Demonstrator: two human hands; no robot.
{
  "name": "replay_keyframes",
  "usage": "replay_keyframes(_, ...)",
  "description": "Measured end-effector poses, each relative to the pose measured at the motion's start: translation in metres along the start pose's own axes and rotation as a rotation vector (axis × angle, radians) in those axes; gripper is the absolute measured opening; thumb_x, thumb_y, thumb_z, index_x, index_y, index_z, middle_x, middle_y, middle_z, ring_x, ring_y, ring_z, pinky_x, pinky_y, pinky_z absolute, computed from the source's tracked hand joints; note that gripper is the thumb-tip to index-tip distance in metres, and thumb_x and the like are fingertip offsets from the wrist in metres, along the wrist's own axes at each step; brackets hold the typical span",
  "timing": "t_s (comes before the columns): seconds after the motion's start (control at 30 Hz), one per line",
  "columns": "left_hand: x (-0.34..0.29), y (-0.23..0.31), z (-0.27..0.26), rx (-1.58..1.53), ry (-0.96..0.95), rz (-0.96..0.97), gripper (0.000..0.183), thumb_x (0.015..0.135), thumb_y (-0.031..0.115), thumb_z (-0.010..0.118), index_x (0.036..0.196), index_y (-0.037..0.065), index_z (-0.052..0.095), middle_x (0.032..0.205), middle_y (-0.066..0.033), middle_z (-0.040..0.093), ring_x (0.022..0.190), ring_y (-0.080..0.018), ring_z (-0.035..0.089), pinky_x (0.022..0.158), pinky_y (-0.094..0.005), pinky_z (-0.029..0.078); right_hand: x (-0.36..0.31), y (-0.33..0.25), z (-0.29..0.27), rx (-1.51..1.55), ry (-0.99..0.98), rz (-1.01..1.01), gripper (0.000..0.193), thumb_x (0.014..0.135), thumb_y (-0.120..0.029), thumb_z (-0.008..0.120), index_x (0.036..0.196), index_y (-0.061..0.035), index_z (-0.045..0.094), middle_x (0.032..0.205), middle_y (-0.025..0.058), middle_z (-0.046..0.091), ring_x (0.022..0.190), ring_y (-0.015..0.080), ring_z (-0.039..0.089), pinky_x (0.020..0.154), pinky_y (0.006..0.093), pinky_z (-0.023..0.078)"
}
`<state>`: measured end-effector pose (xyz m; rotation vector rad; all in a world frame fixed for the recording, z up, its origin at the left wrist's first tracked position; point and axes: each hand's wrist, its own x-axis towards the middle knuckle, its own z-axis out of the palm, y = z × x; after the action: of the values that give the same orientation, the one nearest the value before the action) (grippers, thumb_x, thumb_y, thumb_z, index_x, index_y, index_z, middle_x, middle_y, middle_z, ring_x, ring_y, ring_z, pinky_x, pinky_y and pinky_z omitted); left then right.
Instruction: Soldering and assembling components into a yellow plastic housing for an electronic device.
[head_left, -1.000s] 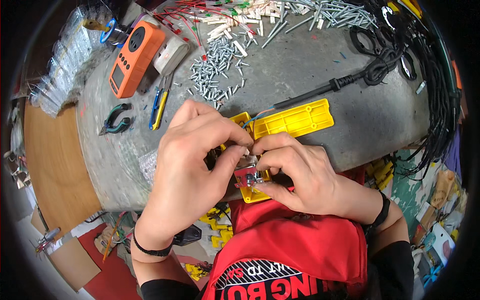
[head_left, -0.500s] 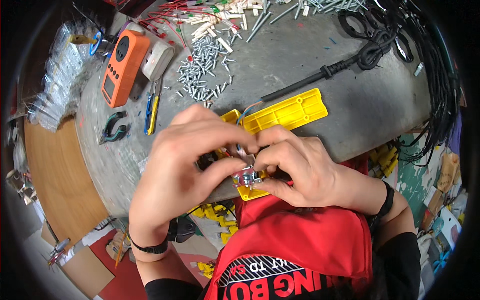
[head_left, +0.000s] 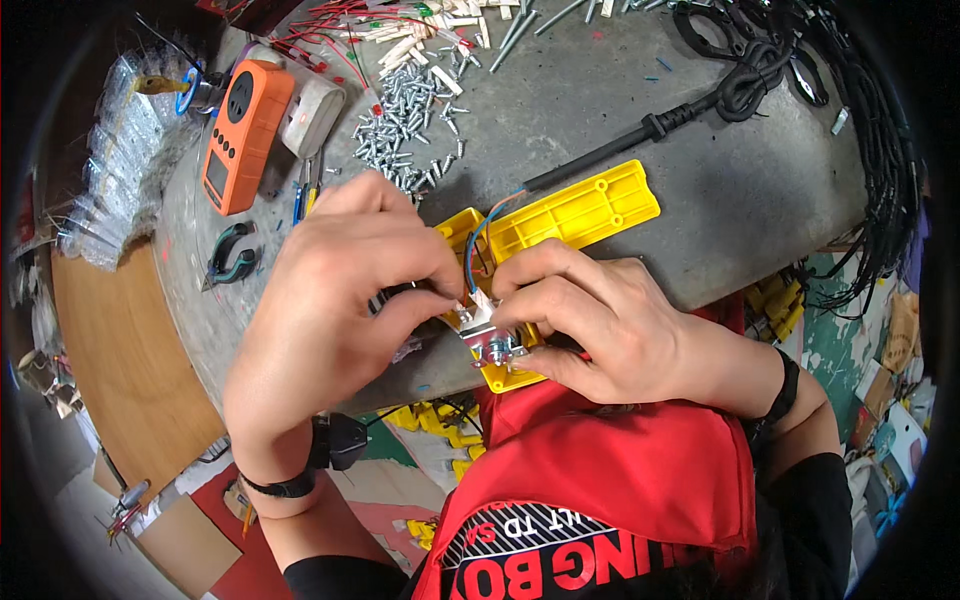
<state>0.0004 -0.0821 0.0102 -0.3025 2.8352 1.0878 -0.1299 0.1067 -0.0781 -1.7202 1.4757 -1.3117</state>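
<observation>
At the table's near edge, my right hand [head_left: 590, 315] grips a small metal-and-white electrical part [head_left: 488, 338] with screw terminals between thumb and fingers. My left hand [head_left: 350, 275] is closed in a pinch at that part's upper left corner; whatever is between its fingertips is too small to make out. A blue wire [head_left: 470, 255] curves down to the part from a thick black cable [head_left: 590, 155]. Under my hands lies a yellow plastic housing [head_left: 505, 381], partly hidden. Its long ribbed yellow section [head_left: 580, 210] extends to the upper right.
Loose screws [head_left: 405, 130] lie in a heap beyond my hands. On the left are an orange meter with a socket [head_left: 247, 135], cutting pliers [head_left: 232, 257] and a yellow-blue cutter knife [head_left: 306, 192]. Coiled black cables [head_left: 755, 80] lie at the far right.
My left hand has shifted a little left, and its fingertips sit lower at the part's corner. More of the blue wire and the part's white top shows. The right hand keeps its grip.
</observation>
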Motion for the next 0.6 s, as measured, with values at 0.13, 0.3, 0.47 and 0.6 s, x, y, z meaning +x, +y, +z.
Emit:
replay_keyframes(0.13, 0.002, -0.006, 0.002, -0.065, -0.084, -0.010, 0.017, 0.066, 0.007, 0.083, 0.073, 0.004, 0.068, 0.072, -0.0026, 0.063, 0.081, -0.0202, 0.055, 0.073, -0.0331, 0.045, 0.000, 0.003, 0.003, -0.006, 0.049, -0.046, 0.035, 0.076, -0.010, 0.076, 0.107, -0.0050, 0.060, 0.111, 0.0113, 0.060, 0.071, 0.0203, 0.063, 0.059, 0.0327, 0.052)
replay_keyframes(0.3, -0.005, -0.013, 0.004, -0.253, -0.107, -0.096, 0.016, 0.067, -0.001, 0.079, 0.080, 0.005, 0.071, 0.073, -0.0030, 0.064, 0.080, -0.0209, 0.058, 0.072, -0.0329, 0.048, 0.001, -0.002, -0.002, 0.033, -0.044, 0.012, 0.037, 0.078, -0.011, 0.074, 0.109, -0.0070, 0.054, 0.109, 0.0108, 0.055, 0.084, 0.0319, 0.065, 0.067, 0.0408, 0.055)
replay_keyframes(0.47, -0.004, -0.016, 0.007, -0.190, -0.010, -0.016, 0.018, 0.065, 0.011, 0.084, 0.074, 0.004, 0.069, 0.074, -0.0010, 0.066, 0.080, -0.0195, 0.055, 0.073, -0.0318, 0.045, -0.001, 0.002, 0.002, 0.008, 0.032, -0.032, 0.035, 0.075, -0.010, 0.076, 0.106, -0.0053, 0.060, 0.111, 0.0109, 0.061, 0.076, 0.0230, 0.065, 0.064, 0.0333, 0.053)
replay_keyframes(0.6, -0.008, -0.012, 0.010, -0.191, 0.003, -0.036, 0.017, 0.067, 0.010, 0.083, 0.075, 0.004, 0.069, 0.074, -0.0010, 0.065, 0.080, -0.0196, 0.056, 0.073, -0.0320, 0.046, -0.001, 0.003, 0.002, 0.012, 0.026, -0.045, 0.035, 0.076, -0.011, 0.077, 0.106, -0.0046, 0.060, 0.111, 0.0121, 0.061, 0.072, 0.0227, 0.065, 0.062, 0.0328, 0.053)
